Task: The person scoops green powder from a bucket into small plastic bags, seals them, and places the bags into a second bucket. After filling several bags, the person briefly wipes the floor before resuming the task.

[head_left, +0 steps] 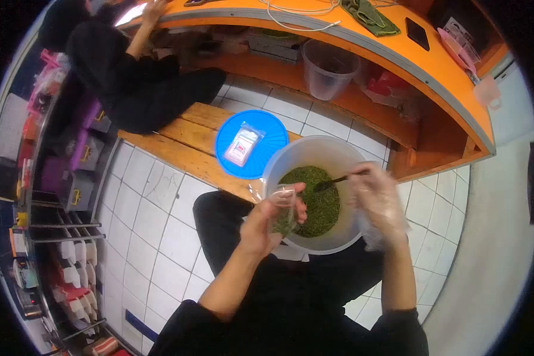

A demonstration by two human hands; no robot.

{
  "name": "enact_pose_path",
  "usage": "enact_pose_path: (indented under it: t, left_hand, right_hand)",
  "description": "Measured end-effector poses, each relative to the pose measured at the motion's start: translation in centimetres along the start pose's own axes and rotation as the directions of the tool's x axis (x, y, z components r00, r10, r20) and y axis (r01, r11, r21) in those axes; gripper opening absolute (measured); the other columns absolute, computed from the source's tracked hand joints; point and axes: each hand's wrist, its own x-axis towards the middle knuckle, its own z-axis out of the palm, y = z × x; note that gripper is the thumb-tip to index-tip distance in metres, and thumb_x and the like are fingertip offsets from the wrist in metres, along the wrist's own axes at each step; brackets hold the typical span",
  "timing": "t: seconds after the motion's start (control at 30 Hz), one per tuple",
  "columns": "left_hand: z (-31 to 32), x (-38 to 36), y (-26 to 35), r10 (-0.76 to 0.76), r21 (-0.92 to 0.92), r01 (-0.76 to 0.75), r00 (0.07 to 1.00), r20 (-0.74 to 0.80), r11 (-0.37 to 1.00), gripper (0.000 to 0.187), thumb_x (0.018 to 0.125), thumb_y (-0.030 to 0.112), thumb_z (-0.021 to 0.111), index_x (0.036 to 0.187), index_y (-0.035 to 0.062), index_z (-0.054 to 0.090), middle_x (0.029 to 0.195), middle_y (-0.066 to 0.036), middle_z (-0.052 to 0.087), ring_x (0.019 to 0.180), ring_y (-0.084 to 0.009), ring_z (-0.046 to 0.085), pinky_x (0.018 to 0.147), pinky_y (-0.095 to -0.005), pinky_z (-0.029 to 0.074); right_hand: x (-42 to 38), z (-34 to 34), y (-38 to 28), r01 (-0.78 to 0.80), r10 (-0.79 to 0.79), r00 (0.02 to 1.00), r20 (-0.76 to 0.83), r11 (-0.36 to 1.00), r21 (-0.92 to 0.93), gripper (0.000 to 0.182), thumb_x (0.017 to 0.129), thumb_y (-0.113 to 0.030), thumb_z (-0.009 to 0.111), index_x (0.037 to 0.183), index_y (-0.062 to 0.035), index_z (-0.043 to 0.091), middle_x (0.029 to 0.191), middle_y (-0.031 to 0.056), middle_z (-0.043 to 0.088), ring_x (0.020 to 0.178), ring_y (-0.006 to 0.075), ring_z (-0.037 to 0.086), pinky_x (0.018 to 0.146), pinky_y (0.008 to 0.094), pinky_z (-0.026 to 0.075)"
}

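Gripping a dark spoon (325, 185), the plastic-gloved right hand (375, 199) has it at the green flakes (314, 215) in the bucket (341, 155); the left hand (260, 230) clasps a small clear bag (283, 207) (bit of green inside!) near the rim.

right hand (377, 199): blurred | packet (241, 148) print: unreadably small | dark object (194, 2): cut by top edge

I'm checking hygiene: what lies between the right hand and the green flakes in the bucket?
A dark spoon, seen in the head view: the right hand, apparently in clear plastic, grips its handle, and its far end shows against the green flakes.
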Motion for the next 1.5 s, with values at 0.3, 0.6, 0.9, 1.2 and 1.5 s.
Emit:
enact_pose_path:
  t: [0.3,0.6,0.9,1.2,1.5]
  left_hand:
    - [-1.3,-2.5,0.9,-0.164,-0.483,0.145,0.986,0.002,0.863,0.092,0.091,0.067,0.048,0.145,-0.0077,0.045,0.104,-0.015,0.059,0.093,-0.0277,0.055,0.085,-0.0421,0.042]
    - [-4.9,-3.8,2.1,-0.001,-0.32,-0.016,0.999,-0.053,0.947,0.086,0.093,0.058,0.057,0.143,-0.0098,0.047,0.109,-0.013,0.063,0.096,-0.0218,0.058,0.087,-0.0341,0.045]
    - [-1.8,-2.3,5.0,0.132,0.825,-0.124,0.989,0.061,0.552,0.062,0.084,0.026,0.078,0.137,0.0015,0.057,0.112,-0.014,0.063,0.103,-0.0255,0.061,0.093,-0.0353,0.047]
    - [0.4,-1.0,3.5,0.307,0.971,-0.233,0.929,0.207,0.047,0.066,0.079,0.029,0.082,0.133,-0.0019,0.059,0.099,-0.018,0.064,0.089,-0.0335,0.06,0.08,-0.0418,0.046]
    - [0.7,0.5,-0.8,0.587,0.839,-0.444,0.785,0.196,0.314,0.069,0.081,0.027,0.081,0.138,-0.0034,0.056,0.108,-0.019,0.065,0.102,-0.0309,0.063,0.092,-0.0388,0.049]
  right_hand:
    - [6.7,8.7,7.9,0.121,0.373,0.696,0.614,0.782,-0.611,0.018,0.101,-0.019,0.056,0.113,-0.0063,0.063,0.091,0.0165,0.07,0.071,0.0267,0.071,0.07,0.043,0.055]
    - [3.4,0.6,3.3,-0.255,0.279,0.897,0.343,0.96,-0.113,0.023,0.102,-0.022,0.063,0.117,-0.0046,0.062,0.097,0.0106,0.07,0.058,0.0128,0.065,0.05,0.0275,0.05]
    - [-0.1,-1.4,1.2,-0.144,0.174,0.98,-0.096,0.955,0.261,0.028,0.098,-0.024,0.069,0.116,-0.0032,0.063,0.091,0.0131,0.072,0.052,0.0103,0.059,0.049,0.023,0.044]
    - [-0.7,0.4,-0.5,-0.098,0.142,0.983,-0.119,0.943,0.318,0.028,0.097,-0.024,0.069,0.114,-0.002,0.063,0.089,0.0121,0.071,0.051,0.01,0.058,0.049,0.0225,0.044]
    - [-4.9,0.6,-2.5,0.025,0.016,0.996,-0.085,0.89,0.455,0.018,0.096,-0.014,0.067,0.108,-0.0016,0.06,0.104,0.021,0.073,0.052,0.0107,0.06,0.051,0.0222,0.05]
